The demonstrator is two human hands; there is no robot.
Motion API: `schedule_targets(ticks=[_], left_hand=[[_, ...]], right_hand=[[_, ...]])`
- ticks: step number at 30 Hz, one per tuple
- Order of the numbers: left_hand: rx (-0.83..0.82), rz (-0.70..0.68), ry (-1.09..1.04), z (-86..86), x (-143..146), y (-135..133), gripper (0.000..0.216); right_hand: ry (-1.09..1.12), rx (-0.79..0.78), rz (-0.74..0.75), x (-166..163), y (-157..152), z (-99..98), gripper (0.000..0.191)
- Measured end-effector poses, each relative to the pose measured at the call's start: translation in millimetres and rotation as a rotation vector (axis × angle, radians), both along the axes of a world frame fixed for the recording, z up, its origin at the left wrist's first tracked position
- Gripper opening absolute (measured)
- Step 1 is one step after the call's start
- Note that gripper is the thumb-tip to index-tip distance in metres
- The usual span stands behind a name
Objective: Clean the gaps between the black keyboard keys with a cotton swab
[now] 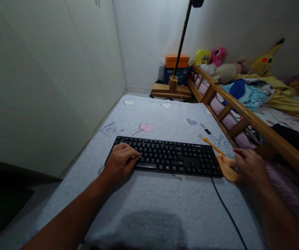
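A black keyboard (165,156) lies across the bed-like surface in front of me. Over its left end rests my left hand (122,159), fingers curled and closed; a small pale tip pokes out by the thumb, too small to name. My right hand (250,166) is past the keyboard's right end, with its fingers bent together at an orange cloth (227,169), which is partly hidden beneath it. Just behind the cloth lies a brush (212,144) with a yellow handle and pale bristles. A thin metal tool with a black band (207,132) is farther back.
A white cotton swab (138,132) lies behind the keyboard. The keyboard's cable (229,210) runs toward me over the pale blue blanket (162,118). On the right stands a wooden rail (232,100); a wooden stand (172,91) with a pole is at the far end.
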State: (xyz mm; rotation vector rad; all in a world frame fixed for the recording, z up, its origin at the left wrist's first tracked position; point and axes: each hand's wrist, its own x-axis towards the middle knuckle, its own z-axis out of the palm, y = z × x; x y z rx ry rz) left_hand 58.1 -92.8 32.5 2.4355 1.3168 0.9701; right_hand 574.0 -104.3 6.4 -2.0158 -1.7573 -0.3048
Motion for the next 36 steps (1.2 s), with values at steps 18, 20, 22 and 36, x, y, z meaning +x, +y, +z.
schedule_targets(ticks=[18,20,22,36], left_hand=[[-0.04,-0.021,0.065,1.6,3,0,0.018],[-0.036,-0.012,0.061,0.5,2,0,0.019],[-0.039,0.0,0.051,-0.2,2,1,0.019],[0.007,-0.025,-0.023,22.8,22,-7,0.016]], right_hand=[[-0.107,0.071,0.083,-30,-8,-17.7,0.028],[-0.101,0.063,0.075,-29,-8,-20.3,0.028],[-0.1,0.059,0.086,-28,-8,-22.3,0.028],[-0.1,0.048,0.099,-31,-8,-22.5,0.026]])
